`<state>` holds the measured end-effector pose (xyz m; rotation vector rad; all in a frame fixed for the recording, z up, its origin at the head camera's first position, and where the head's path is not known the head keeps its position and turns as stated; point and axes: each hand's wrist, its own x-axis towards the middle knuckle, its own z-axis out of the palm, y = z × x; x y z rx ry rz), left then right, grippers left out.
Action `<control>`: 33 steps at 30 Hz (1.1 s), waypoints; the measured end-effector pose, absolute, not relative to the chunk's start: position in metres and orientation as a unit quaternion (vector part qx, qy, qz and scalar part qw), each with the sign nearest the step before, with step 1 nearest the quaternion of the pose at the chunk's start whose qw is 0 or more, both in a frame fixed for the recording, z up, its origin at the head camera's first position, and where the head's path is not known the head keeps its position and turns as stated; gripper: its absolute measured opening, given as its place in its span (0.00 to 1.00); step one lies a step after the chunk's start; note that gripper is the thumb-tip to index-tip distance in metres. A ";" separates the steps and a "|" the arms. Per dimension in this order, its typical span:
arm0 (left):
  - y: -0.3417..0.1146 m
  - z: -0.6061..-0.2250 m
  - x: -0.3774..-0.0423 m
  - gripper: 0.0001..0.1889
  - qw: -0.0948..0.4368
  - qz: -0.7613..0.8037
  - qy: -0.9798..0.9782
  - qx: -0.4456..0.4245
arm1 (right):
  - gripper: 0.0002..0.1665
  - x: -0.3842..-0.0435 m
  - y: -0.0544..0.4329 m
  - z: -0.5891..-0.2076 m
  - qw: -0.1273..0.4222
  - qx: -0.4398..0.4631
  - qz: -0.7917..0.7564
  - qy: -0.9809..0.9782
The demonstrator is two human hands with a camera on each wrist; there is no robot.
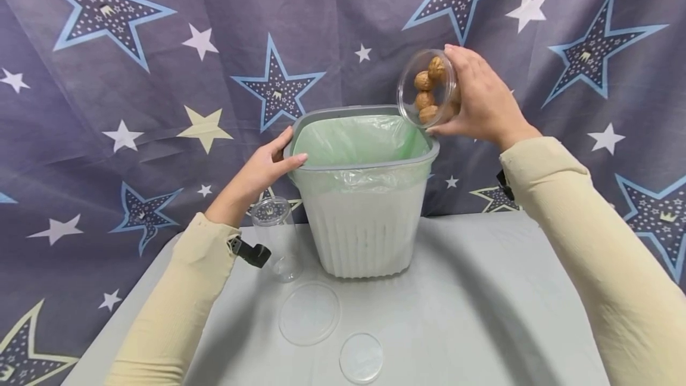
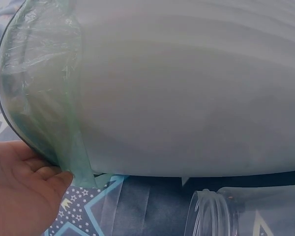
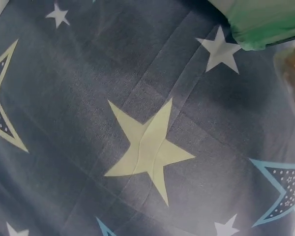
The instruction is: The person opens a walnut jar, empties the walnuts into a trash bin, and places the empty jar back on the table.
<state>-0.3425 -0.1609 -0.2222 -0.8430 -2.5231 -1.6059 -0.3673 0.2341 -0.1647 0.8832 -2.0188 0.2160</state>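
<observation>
A white ribbed bin [image 1: 364, 225] with a grey rim stands on the table, lined with a thin green bag [image 1: 354, 142] folded over its rim. My left hand [image 1: 264, 167] grips the rim on its left side, the thumb over the front; the left wrist view shows this hand [image 2: 27, 189] at the bag's edge. With my right hand [image 1: 485, 97] I hold a transparent plastic jar [image 1: 403, 91] by its side, tipped with its mouth toward the bin's right rim. Several walnuts [image 1: 424, 100] lie inside it. At the right wrist view's edge, only part of the jar [image 3: 287, 73] shows.
A second transparent jar [image 1: 278, 237] stands left of the bin, below my left wrist. Two round transparent lids lie in front, a larger lid [image 1: 309, 314] and a smaller lid [image 1: 361, 358]. A star-patterned curtain [image 1: 300, 5] hangs behind the grey-white table [image 1: 455, 314].
</observation>
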 end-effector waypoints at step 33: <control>-0.160 -0.223 -0.342 0.40 0.020 -0.518 -0.812 -0.270 | 0.70 -0.366 0.238 -0.166 0.442 0.351 0.084 -0.821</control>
